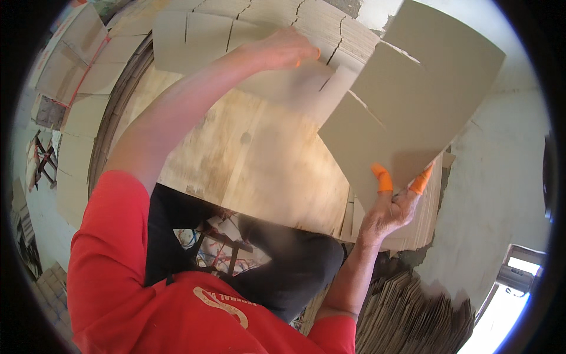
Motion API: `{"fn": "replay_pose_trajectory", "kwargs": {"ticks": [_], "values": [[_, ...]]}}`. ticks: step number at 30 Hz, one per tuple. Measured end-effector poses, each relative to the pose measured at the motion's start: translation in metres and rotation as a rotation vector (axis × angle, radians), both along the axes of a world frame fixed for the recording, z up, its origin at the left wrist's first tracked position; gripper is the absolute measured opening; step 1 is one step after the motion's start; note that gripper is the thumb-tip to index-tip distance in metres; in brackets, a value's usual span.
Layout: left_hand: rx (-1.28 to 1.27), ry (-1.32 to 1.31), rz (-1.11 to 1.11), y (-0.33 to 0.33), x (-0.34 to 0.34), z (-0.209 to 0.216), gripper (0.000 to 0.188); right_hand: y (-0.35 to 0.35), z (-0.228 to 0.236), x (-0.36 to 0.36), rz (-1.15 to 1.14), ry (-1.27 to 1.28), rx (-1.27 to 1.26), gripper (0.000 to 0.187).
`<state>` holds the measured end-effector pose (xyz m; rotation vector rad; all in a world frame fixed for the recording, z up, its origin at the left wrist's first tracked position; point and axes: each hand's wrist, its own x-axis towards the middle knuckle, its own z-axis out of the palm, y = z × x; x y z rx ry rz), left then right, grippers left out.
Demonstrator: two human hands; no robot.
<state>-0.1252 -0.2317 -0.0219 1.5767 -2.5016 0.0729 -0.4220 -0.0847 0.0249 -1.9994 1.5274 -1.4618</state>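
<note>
Orange-tipped right hand point(390, 216) holds up slotted cardboard sheet point(421, 97) at wooden worktop point(247, 159)

Orange coverings point(382, 179) wrap the thumb and a finger of the right hand, which is closed on the near end of the cardboard sheet, the thumb lying on its upper face and a finger at its right edge. The grey-brown sheet slants up and away to the right, its lower left corner overlapping the right part of the worktop, with two narrow slits cut into its surface. The left hand point(289, 50) reaches across to the far side, fingers bent and close together, orange showing at the tips, over a cardboard stack point(194, 35) whose slots line up in dark, jagged lines; whether it grips anything cannot be told.

Bare, pale wood spreads between the two forearms. Below and beside the right hand sits a second pile of cardboard point(433, 218), partly hidden by the raised sheet. Nearer the person, who wears a red shirt point(194, 318) and dark trousers point(295, 259), a row of cardboard pieces point(413, 315) stands packed on edge at lower right. More flat cardboard point(79, 141) lies along the left, near a thin red strip point(88, 71). Bright light fills an opening point(498, 318) at the far lower right.
</note>
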Motion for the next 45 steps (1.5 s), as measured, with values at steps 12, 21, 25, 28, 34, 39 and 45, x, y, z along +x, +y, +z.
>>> {"fn": "replay_pose_trajectory", "kwargs": {"ticks": [12,21,25,28,34,39,45], "values": [[-0.032,0.131,-0.319,0.055,-0.014,-0.004,0.006,0.023,0.026,0.009,0.090,0.010,0.119,0.078],[-0.014,0.165,-0.312,0.090,-0.043,0.021,0.014,0.025,0.029,0.012,0.179,0.299,0.248,0.069],[0.003,0.313,-0.365,0.114,-0.067,0.033,0.009,0.018,0.007,0.011,0.119,0.589,0.090,0.063],[0.130,0.256,-0.358,0.138,-0.081,0.046,0.007,0.018,-0.010,0.020,0.047,0.658,0.155,0.061],[0.447,0.511,-0.222,0.120,-0.055,0.063,0.031,0.030,-0.024,0.008,0.105,0.556,0.008,0.056],[0.190,0.162,0.163,0.041,-0.022,0.059,0.052,0.025,-0.029,0.015,0.021,0.498,-0.090,0.059],[-0.016,-0.065,0.246,-0.019,-0.002,-0.003,0.045,0.021,-0.036,0.023,-0.035,0.408,-0.055,0.068]]}}
